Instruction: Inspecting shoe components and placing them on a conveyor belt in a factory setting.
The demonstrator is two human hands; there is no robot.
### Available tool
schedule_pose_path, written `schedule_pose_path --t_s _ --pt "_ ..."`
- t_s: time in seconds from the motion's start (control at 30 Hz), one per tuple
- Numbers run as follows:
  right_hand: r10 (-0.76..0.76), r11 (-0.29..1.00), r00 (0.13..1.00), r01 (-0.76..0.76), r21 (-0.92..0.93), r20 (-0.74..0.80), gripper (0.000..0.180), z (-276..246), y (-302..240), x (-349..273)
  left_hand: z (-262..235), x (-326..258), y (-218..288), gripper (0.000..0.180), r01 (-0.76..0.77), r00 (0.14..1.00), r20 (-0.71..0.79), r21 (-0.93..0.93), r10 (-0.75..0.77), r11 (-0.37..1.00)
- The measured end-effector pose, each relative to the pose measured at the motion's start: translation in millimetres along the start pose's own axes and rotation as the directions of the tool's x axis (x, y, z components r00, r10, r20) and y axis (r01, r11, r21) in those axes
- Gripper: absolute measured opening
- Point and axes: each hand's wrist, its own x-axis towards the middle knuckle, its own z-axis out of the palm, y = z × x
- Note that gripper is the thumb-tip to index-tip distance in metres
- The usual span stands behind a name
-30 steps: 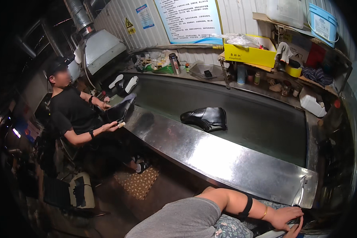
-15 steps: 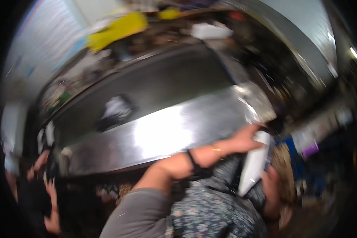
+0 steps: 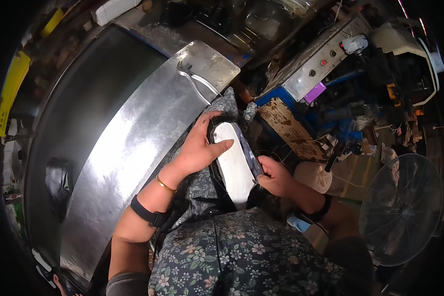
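A shoe (image 3: 230,165) lies bottom up over my lap, its long white underside facing me and dark upper material standing around the edge. My left hand (image 3: 196,148) wraps the shoe's far end from the left, with the thumb pressed on the white underside. On the other side, my right hand (image 3: 275,176) pinches the upper's grey-lined edge between thumb and fingers. Metal pliers (image 3: 195,83) rest on the steel bench top, beyond my left hand and touching nothing I hold.
A steel bench top (image 3: 118,133) runs along my left beside a dark belt (image 3: 108,64), where a black shoe upper (image 3: 58,185) lies. At right are a machine panel (image 3: 325,64) with buttons, a purple box (image 3: 314,92) and a round fan (image 3: 404,209). A floral apron (image 3: 232,251) covers my lap.
My view has swung right and down, bringing the machine and fan into sight. Both hands are still on the shoe; my right hand's pinch on the upper's edge is now clear.
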Motion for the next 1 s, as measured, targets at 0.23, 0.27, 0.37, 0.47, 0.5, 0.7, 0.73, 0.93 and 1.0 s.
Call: schedule_pose_path --t_s 0.23,0.27,0.37,0.47,0.5,0.7,0.73,0.93,1.0 --pt "0.182 0.831 0.954 -0.02 0.556 -0.238 0.048 31 -1 62 -1 10 -9 0.065 -0.022 1.0 -0.005 0.007 0.022 1.0" --pt "0.11 0.909 0.915 0.065 0.411 -0.389 0.052 40 1 66 -1 12 -8 0.064 0.05 0.999 0.018 -0.146 -0.048 0.988" --pt "0.194 0.954 0.906 -0.085 0.288 -0.375 0.043 50 -7 68 -2 15 -7 0.061 0.029 0.999 -0.022 -0.096 -0.032 0.995" --pt "-0.176 0.851 0.889 -0.079 -0.52 -0.424 0.038 52 -38 64 3 20 -11 0.063 -0.025 0.999 -0.02 -0.025 0.024 0.999" --pt "-0.382 0.59 0.837 -0.106 -0.801 -0.392 0.039 52 -48 65 6 22 -13 0.064 -0.121 0.988 -0.1 0.011 0.121 0.993" --pt "-0.32 0.799 0.835 -0.016 -0.601 -0.448 0.041 40 -26 62 23 30 -19 0.07 -0.1 0.994 -0.033 0.113 0.105 0.988" --pt "-0.235 0.934 0.885 0.092 -0.344 -0.403 0.047 39 -4 58 22 26 -18 0.074 -0.143 0.988 -0.041 0.164 0.151 0.976" --pt "-0.152 0.951 0.908 0.242 0.193 -0.39 0.064 43 31 78 5 11 -23 0.062 -0.05 0.995 -0.102 -0.61 -0.016 0.791" --pt "-0.14 0.951 0.876 0.249 0.184 -0.461 0.055 55 1 90 20 -2 -16 0.038 0.086 0.918 -0.389 -0.006 -0.082 0.996"
